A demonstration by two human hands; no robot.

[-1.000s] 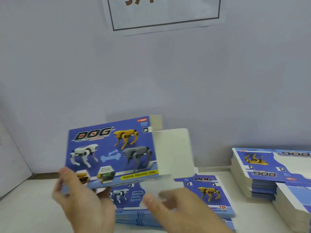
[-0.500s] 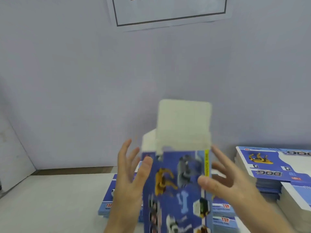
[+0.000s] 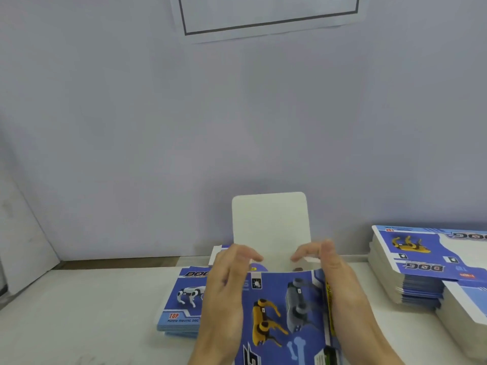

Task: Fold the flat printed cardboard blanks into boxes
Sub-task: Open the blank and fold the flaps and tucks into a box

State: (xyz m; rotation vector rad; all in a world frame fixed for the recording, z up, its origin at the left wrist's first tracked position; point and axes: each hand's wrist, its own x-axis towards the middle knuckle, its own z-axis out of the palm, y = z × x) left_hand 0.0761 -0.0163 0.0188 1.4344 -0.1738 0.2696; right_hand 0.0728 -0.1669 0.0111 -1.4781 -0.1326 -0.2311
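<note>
Both hands have closed in on the box (image 3: 284,312) above the surface (image 3: 92,312); left hand (image 3: 226,293) and right hand (image 3: 340,283) grip its sides, fingertips curling over its open end, ready to tuck the white flap (image 3: 270,225).

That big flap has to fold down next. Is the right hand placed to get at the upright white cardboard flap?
Probably yes: the right hand sits beside the upright white cardboard flap, fingertips at its base, nothing between them.
</note>
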